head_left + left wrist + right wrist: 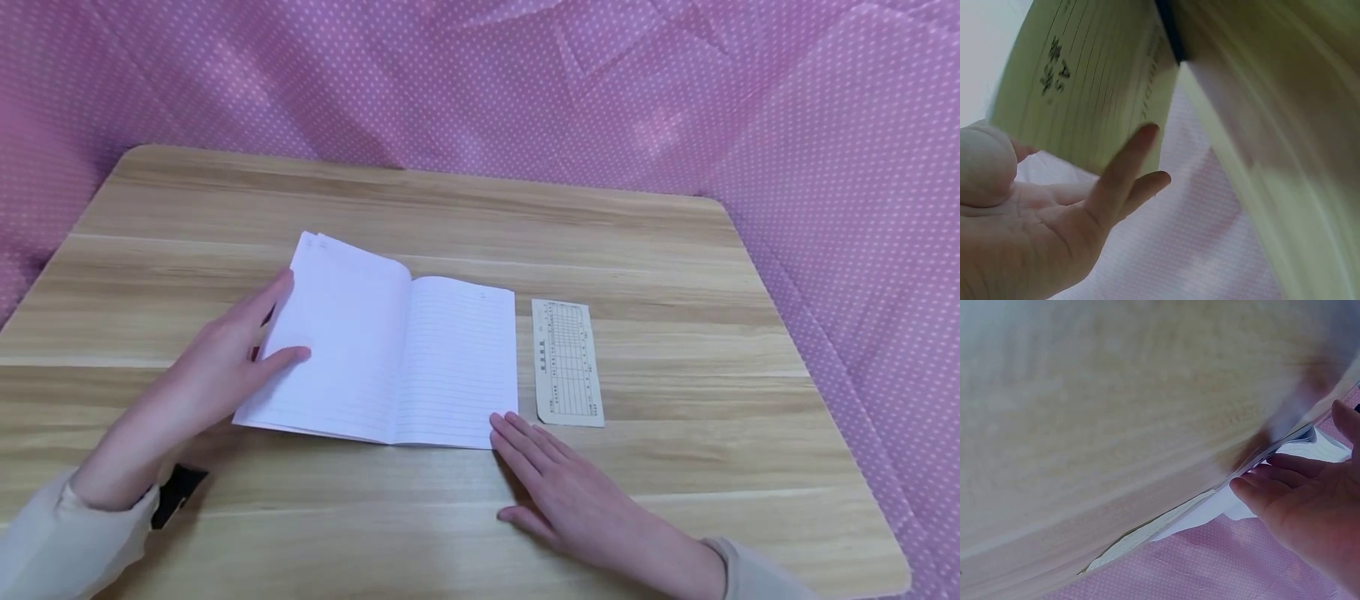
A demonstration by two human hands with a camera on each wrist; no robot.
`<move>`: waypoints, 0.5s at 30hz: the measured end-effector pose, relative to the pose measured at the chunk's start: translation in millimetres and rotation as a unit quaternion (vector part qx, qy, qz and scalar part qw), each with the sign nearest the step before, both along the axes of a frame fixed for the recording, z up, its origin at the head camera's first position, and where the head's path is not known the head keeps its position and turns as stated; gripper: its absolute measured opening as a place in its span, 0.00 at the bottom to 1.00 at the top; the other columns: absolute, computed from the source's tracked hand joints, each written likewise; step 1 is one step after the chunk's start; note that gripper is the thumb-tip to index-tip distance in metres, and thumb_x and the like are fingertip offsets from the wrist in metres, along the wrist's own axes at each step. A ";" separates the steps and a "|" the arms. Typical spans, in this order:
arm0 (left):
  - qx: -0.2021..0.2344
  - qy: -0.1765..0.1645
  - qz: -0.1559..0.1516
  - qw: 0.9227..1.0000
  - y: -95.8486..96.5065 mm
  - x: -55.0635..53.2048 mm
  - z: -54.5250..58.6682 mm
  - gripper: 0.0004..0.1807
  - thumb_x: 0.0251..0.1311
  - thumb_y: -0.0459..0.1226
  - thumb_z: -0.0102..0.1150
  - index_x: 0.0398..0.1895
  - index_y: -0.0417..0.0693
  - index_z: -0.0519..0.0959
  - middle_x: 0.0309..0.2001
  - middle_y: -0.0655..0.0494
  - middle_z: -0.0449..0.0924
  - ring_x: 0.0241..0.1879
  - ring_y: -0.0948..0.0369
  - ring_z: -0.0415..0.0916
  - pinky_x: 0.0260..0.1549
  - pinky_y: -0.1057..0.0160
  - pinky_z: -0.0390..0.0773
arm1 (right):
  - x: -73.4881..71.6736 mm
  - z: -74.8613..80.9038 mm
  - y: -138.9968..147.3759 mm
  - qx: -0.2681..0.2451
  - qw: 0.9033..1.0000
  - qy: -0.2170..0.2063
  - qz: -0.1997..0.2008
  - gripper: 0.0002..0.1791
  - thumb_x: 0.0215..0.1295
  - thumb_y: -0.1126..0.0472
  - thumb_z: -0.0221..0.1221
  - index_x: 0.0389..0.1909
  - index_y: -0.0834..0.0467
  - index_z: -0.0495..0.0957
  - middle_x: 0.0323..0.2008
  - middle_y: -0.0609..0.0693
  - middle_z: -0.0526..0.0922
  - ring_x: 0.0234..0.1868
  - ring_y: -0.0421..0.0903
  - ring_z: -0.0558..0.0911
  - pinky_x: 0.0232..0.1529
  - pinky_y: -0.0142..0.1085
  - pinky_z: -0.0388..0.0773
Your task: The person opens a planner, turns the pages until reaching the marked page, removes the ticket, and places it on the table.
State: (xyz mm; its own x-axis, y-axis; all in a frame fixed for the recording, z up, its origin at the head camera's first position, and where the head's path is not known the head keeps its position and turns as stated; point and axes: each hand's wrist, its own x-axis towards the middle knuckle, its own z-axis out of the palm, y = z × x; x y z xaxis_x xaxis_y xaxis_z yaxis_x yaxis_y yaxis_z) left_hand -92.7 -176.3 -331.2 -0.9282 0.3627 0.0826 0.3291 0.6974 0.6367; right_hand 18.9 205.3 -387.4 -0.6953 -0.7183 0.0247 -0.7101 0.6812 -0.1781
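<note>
An exercise book (457, 367) with lined white pages lies spread wide on the wooden table. My left hand (225, 358) holds its left half, thumb on the page and fingers along the outer edge. That half is tilted up off the table; in the left wrist view its yellowish cover (1085, 94) shows lines and dark printed characters, with my fingers (1119, 181) against it. My right hand (570, 492) rests with straight fingers on the lower right corner of the right page. In the right wrist view these fingertips (1247, 490) meet the book's edge.
A small printed slip or pad with a ruled table (567, 362) lies just right of the book. The wooden table (712, 333) has rounded corners, and a pink dotted cloth (487, 92) hangs behind and beside it. A black band (177, 493) is on the left wrist.
</note>
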 end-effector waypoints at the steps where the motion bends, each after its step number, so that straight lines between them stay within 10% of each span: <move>1: 0.003 0.011 -0.002 1.000 2.4 0.8 1.8 0.46 0.64 0.34 0.64 0.78 0.39 0.46 0.74 0.34 0.50 0.70 0.37 0.53 0.62 0.35 0.57 | 0.0 0.0 0.3 0.001 1.000 0.000 0.000 0.42 0.71 0.41 0.53 0.74 0.65 0.56 0.76 0.57 0.54 0.76 0.52 0.52 0.72 0.45 0.55; 15: 0.035 0.096 -0.029 0.994 42.2 2.6 24.9 0.43 0.57 0.24 0.64 0.75 0.38 0.56 0.72 0.37 0.59 0.67 0.41 0.62 0.62 0.41 0.64 | 1.0 1.7 0.7 0.011 1.000 -0.010 -0.007 0.42 0.72 0.40 0.52 0.74 0.64 0.56 0.76 0.56 0.53 0.76 0.51 0.51 0.72 0.45 0.54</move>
State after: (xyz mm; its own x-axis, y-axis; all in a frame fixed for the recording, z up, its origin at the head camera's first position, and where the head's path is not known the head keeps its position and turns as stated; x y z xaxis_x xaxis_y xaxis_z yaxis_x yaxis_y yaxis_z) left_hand -90.1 -134.1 -306.3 -0.8709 0.4022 0.2826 0.4873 0.6306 0.6040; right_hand 19.8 206.0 -385.7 -0.7048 -0.7094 -0.0053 -0.6975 0.6944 -0.1772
